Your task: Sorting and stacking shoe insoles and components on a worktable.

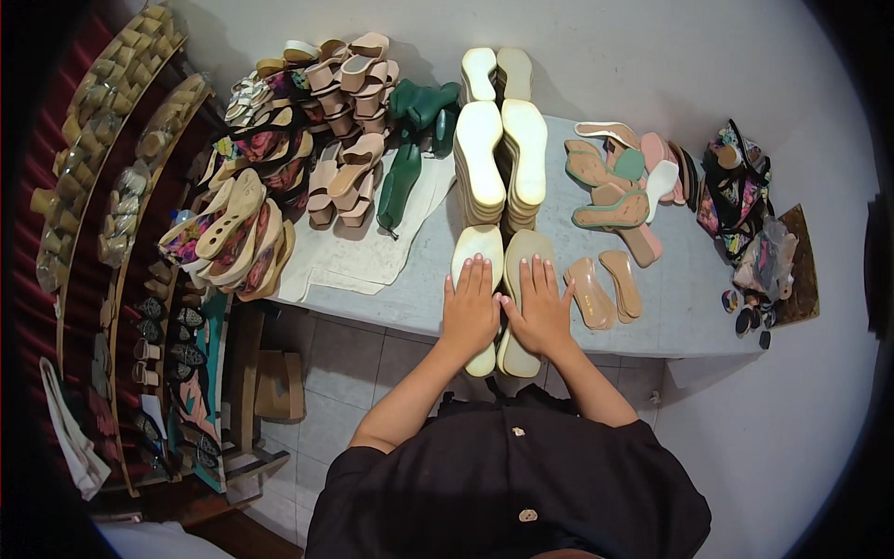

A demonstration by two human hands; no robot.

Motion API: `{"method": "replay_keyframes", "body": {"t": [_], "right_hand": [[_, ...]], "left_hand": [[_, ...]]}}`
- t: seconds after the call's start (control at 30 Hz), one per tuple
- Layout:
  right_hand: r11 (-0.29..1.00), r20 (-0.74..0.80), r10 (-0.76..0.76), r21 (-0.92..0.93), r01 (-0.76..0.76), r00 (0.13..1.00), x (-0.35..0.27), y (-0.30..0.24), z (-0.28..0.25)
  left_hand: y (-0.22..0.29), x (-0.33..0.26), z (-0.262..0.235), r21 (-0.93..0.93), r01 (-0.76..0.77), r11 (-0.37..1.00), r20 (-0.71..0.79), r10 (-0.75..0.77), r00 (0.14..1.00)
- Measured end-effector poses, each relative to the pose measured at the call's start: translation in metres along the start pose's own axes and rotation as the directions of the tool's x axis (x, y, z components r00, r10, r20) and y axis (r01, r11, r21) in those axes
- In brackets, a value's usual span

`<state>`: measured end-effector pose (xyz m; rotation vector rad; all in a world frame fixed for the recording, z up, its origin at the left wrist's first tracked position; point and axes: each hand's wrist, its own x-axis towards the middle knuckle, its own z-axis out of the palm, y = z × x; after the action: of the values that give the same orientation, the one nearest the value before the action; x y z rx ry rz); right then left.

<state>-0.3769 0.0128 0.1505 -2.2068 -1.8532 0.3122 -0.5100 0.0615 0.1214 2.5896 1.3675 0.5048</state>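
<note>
Two pale shoe soles lie side by side at the table's front edge, heel ends reaching over it toward me. My left hand (472, 303) rests flat on the cream left sole (477, 240), fingers stretched toward its toe end. On the greyer right sole (521, 360), my right hand (537, 310) lies flat with its fingers apart. The two thumbs almost meet between the soles. Just beyond stand two tall stacks of matching soles, a left stack (480, 140) and a right stack (523, 144), with another pair (497, 73) farther back.
Block-heeled sandals (358, 74), floral wedge sandals (244, 219) and green shoe lasts (402, 182) crowd the table's left on a pale sheet (358, 265). To the right are clear-wrapped tan insoles (591, 293), assorted cut soles (610, 205) and a floral bag (731, 191). Shoe racks (121, 224) line the left.
</note>
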Motion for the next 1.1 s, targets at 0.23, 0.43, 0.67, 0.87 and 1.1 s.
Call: {"method": "replay_keyframes", "body": {"t": [0.23, 0.43, 0.67, 0.87, 1.1], "right_hand": [[1.0, -0.009, -0.008, 0.018, 0.009, 1.0, 0.0, 0.005, 0.007], [0.993, 0.002, -0.072, 0.099, 0.071, 0.997, 0.001, 0.005, 0.004], [0.877, -0.259, -0.041, 0.453, 0.159, 0.965, -0.004, 0.012, 0.011], [0.906, -0.287, -0.001, 0.406, 0.123, 0.958, -0.011, 0.01, 0.007], [0.885, -0.401, 0.039, 0.439, 0.154, 0.915, -0.021, 0.013, -0.015]], "left_hand": [[0.0, 0.002, -0.002, -0.048, 0.003, 0.999, 0.016, -0.002, 1.0], [-0.007, 0.001, -0.005, -0.131, 0.021, 0.991, 0.052, -0.015, 0.999], [-0.008, -0.006, -0.017, -0.375, 0.007, 0.927, -0.066, -0.034, 0.997], [-0.013, -0.006, -0.022, -0.275, -0.008, 0.961, -0.051, -0.007, 0.999], [-0.013, -0.005, -0.046, -0.323, -0.037, 0.946, -0.062, 0.018, 0.998]]}}
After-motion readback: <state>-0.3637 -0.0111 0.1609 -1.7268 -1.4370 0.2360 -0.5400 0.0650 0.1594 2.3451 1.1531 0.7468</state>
